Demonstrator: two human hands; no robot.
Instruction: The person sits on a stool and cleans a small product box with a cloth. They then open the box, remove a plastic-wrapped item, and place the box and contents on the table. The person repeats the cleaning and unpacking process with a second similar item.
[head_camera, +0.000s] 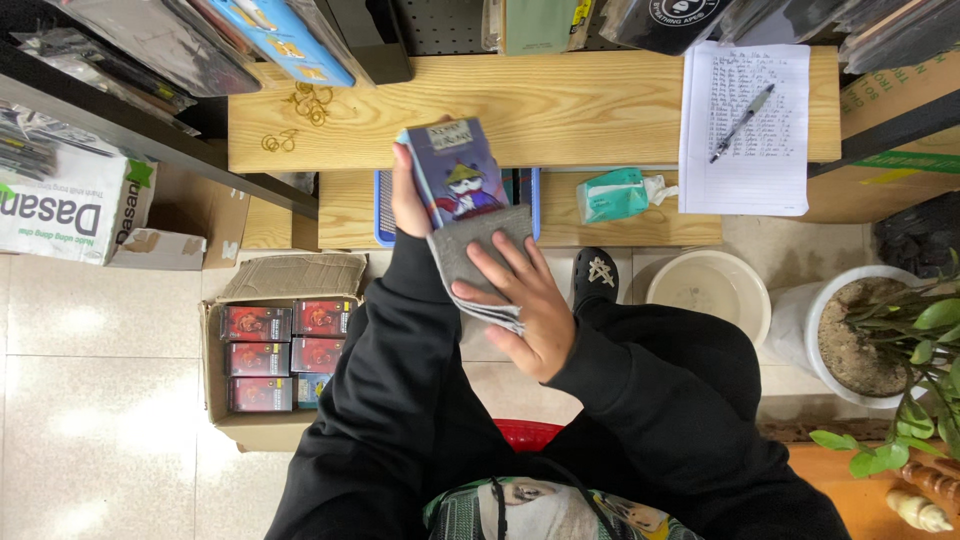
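Box (456, 170), small, stiff and light, sits gripped along its left edge by left hand (408, 190) fingers, while right hand (520, 300) presses a soft grey cloth (470, 255) flat against its near end.

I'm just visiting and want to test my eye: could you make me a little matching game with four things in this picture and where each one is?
Things:
1. purple game box
2. grey cloth
3. pen
4. red boxes

Places:
A. lying on a sheet of handwritten paper
B. packed in an open cardboard carton on the floor
C. held up in the left hand
D. under the right hand, against the bottom of the box

Pairs: 1-C, 2-D, 3-A, 4-B
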